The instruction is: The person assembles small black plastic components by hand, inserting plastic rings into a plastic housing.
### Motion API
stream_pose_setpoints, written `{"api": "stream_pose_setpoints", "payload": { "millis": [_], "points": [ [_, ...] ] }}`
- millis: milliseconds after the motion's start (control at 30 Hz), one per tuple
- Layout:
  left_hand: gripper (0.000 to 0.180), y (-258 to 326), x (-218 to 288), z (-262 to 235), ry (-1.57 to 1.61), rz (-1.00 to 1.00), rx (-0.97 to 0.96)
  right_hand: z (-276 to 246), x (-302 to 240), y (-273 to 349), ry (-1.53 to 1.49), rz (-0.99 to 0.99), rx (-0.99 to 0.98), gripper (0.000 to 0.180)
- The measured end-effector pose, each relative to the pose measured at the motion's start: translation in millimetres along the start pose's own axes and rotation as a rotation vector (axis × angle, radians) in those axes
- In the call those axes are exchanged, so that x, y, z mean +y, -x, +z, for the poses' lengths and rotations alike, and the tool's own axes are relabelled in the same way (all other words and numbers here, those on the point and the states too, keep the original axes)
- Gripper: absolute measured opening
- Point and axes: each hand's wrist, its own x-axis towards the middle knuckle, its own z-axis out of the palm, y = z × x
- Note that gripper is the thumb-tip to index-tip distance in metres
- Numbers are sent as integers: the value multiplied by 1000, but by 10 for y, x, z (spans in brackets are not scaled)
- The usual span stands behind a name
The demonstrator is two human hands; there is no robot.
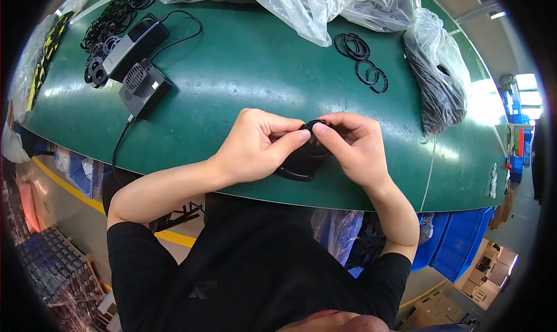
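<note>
My left hand and my right hand meet near the front edge of the green table. Both pinch a thin black ring between thumb and forefinger, one hand at each side. Just below the ring, a dark rounded part with a glossy curved rim shows between the hands. My fingers cover much of it, so I cannot tell whether ring and part are joined. Farther off, several loose black rings lie to the right of centre.
At the back left, a heap of black rings lies beside a grey-and-black boxy device and a second vented box with cables. Clear plastic sheeting covers the far edge. A bag of dark parts stands right; blue bins sit below.
</note>
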Motion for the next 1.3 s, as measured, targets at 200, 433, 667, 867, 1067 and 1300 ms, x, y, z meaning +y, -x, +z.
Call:
{"api": "stream_pose_setpoints", "payload": {
  "millis": [200,433,667,867,1067,1300],
  "points": [
    [16,9,-15,3,24,14,-19,6,9,-1,91,19,-32,16],
    [18,7,15,-16,13,-22,-76,39,-21,14,147,-51,-10,14],
    [17,-2,78,-12,95,-87,-95,24,-41,31,127,-43,-22,15],
    [19,-11,31,-33,56,-113,-134,4,-80,38,155,-43,-51,14],
    [19,-13,84,-24,152,-127,-116,-59,-54,-1,31,51,-128,17],
    [18,20,-1,-8,82,-70,-46,-32,-87,33,8,61,-79,16]
  ]
}}
